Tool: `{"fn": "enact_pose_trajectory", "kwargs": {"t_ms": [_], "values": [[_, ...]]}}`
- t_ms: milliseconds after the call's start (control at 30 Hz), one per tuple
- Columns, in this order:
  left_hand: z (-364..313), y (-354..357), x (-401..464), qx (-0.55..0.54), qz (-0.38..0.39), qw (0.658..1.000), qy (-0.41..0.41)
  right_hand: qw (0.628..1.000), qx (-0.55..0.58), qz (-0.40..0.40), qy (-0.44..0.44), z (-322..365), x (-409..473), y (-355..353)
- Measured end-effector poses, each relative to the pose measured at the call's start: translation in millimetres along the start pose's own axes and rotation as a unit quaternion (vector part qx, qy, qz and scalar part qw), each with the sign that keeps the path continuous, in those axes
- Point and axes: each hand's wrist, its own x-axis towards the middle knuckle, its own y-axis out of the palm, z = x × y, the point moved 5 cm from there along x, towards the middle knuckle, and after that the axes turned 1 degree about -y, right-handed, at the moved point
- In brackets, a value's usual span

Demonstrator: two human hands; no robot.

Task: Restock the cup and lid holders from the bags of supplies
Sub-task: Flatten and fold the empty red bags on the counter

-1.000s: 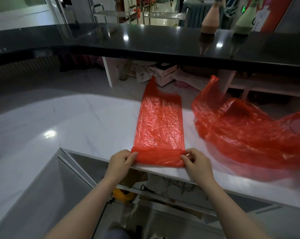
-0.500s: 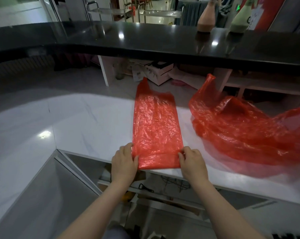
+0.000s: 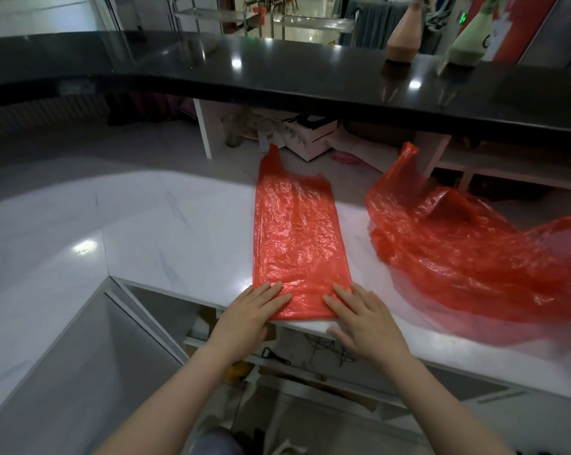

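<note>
Red plastic flattened bag (image 3: 297,244) lies at the near counter (image 3: 166,244) edge; left hand (image 3: 248,315) and right hand (image 3: 364,320) press it with straight, spread fingers. A crumpled bag (image 3: 468,251) sits right; both look emptied, so restocking seems largely done; holders unseen.

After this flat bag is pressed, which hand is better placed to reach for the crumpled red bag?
Probably the right hand: the crumpled red bag lies on its side. The left hand would cross the flat bag.

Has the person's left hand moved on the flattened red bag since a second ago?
Yes. The left hand, earlier pinching the folded near end at the counter edge, now lies flat with straight fingers on the flattened red bag.
</note>
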Motion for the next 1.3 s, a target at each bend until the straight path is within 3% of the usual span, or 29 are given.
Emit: {"fn": "enact_pose_trajectory", "kwargs": {"t_ms": [67, 133, 267, 433, 533, 733, 867, 1133, 1233, 1300], "values": [[4, -3, 1, -0.028, 0.013, 1.0, -0.002, 0.996, 0.02, 0.084, 0.021, -9, -1, 11], [8, -7, 0, -0.066, 0.018, 0.998, -0.01, 0.995, 0.042, 0.086, 0.025, -15, -2, 14], [17, -13, -8, -0.137, -0.002, 0.99, -0.044, 0.995, 0.092, 0.03, -0.008, -12, -7, 3], [23, -20, -11, -0.223, -0.063, 0.965, -0.123, 0.983, 0.18, -0.043, 0.016, -14, -10, -7], [22, -24, -10, -0.278, -0.097, 0.942, -0.159, 0.96, 0.251, -0.096, 0.083, -21, -11, -13], [22, -24, 1, -0.302, -0.154, 0.903, -0.265, 0.93, 0.29, -0.119, 0.194, -25, -7, -10], [18, -22, 7, -0.255, -0.154, 0.915, -0.273, 0.893, 0.344, -0.126, 0.262, -30, -6, -1], [14, -20, 9, -0.114, -0.137, 0.964, -0.199, 0.964, 0.155, -0.101, 0.193, -21, 6, 0], [13, -20, 10, -0.075, -0.123, 0.978, -0.153, 0.97, 0.134, -0.098, 0.176, -19, 6, -2], [16, -14, 9, -0.048, -0.075, 0.987, -0.137, 0.971, 0.125, -0.091, 0.181, -20, 4, -2]]}}
